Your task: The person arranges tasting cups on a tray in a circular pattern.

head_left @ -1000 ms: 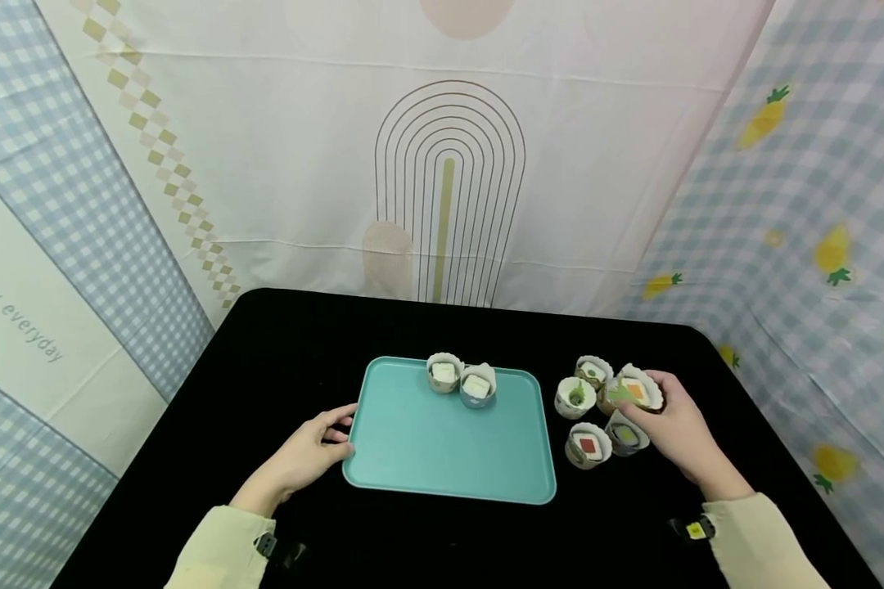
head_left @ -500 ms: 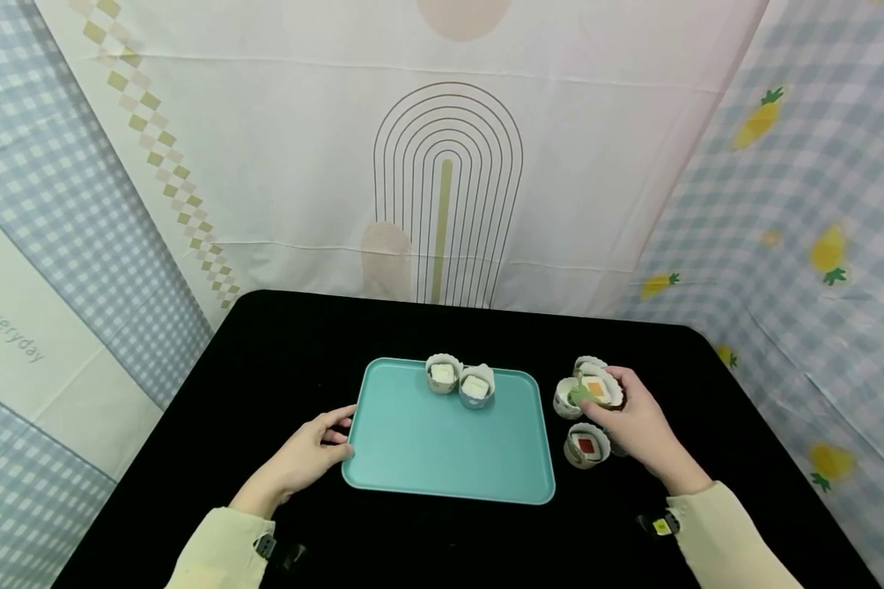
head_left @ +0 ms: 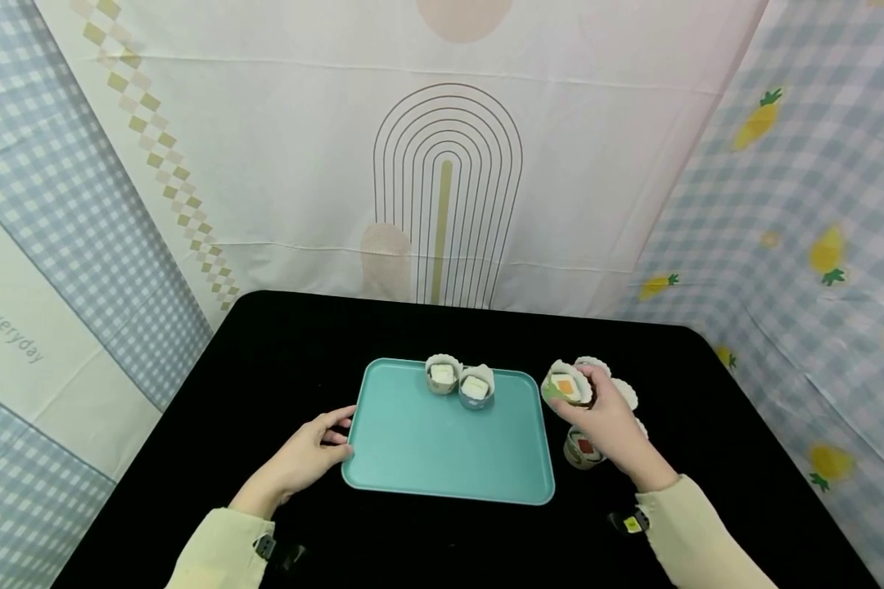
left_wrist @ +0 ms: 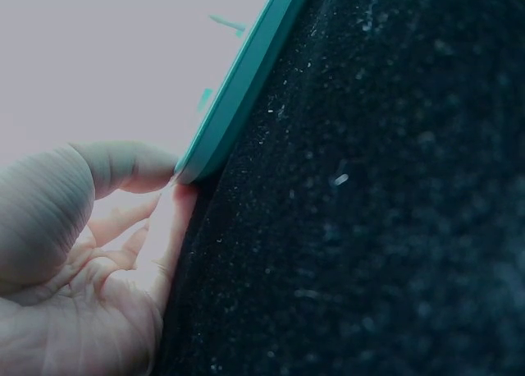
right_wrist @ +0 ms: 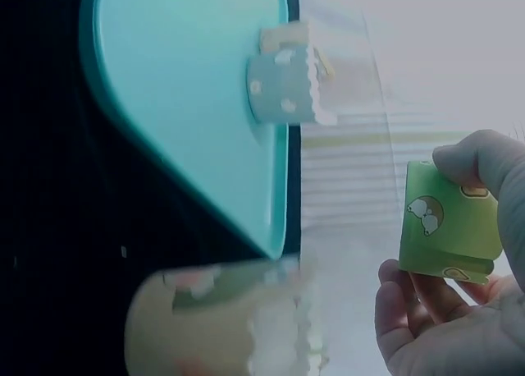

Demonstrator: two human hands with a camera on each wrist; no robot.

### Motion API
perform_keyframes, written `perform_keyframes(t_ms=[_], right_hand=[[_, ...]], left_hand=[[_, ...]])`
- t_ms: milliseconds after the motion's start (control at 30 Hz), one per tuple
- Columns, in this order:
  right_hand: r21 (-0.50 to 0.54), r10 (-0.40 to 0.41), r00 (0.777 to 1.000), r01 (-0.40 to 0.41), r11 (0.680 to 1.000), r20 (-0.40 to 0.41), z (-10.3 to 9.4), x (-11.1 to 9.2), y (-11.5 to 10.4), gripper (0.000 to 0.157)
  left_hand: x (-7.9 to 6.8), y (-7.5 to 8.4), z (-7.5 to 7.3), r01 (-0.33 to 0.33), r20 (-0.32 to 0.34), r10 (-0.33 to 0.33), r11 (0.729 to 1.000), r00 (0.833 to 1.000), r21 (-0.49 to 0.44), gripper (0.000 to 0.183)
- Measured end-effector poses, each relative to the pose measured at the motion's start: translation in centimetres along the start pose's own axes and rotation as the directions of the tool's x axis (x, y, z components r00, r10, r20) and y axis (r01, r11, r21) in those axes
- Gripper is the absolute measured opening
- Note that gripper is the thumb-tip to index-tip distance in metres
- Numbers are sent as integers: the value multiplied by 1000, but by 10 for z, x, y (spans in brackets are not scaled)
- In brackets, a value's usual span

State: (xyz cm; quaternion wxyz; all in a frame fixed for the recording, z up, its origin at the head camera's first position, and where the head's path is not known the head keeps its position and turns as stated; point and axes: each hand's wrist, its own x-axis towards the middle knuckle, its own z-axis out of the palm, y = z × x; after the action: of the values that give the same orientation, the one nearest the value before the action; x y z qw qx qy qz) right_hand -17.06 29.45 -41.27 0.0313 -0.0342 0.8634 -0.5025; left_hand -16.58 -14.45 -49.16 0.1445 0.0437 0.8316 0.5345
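Near the back right corner of the turquoise tray point(head_left: 442, 458), my right hand point(head_left: 610, 424) holds a paper baking cup point(head_left: 566, 384) up between thumb and fingers. Inside it sits a white square with an orange patch; the right wrist view shows its green, cartoon-printed side point(right_wrist: 443, 236). At the tray's left edge my left hand point(head_left: 302, 456) pinches the rim, thumb on top and fingers underneath in the left wrist view. Two more baking cups with white pieces, a beige one point(head_left: 443, 375) and a blue-grey one point(head_left: 476, 388), stand along the tray's far side.
Right of the tray, a baking cup with a red-topped piece point(head_left: 580, 450) stands on the black tabletop point(head_left: 442, 540). Several others, such as a pale-rimmed cup point(head_left: 624, 393), are partly hidden behind my right hand. A patterned curtain point(head_left: 302, 164) hangs behind the table.
My right hand has carried the green baking cup leftward from over the group of cups to the tray's right edge. My left hand has stayed at the tray's rim.
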Motion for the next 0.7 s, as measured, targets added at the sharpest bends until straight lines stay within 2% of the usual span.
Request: perform_keyframes(t_ms=[400, 700], right_hand=[[37, 0, 1000, -1, 999, 27, 46, 1, -13, 62], [-4, 43, 998, -43, 999, 49, 73, 2, -7, 56]], left_hand=[[0, 1, -2, -6, 6, 6, 1000, 1000, -7, 62], [0, 0, 0, -5, 4, 5, 1000, 1000, 2, 62]])
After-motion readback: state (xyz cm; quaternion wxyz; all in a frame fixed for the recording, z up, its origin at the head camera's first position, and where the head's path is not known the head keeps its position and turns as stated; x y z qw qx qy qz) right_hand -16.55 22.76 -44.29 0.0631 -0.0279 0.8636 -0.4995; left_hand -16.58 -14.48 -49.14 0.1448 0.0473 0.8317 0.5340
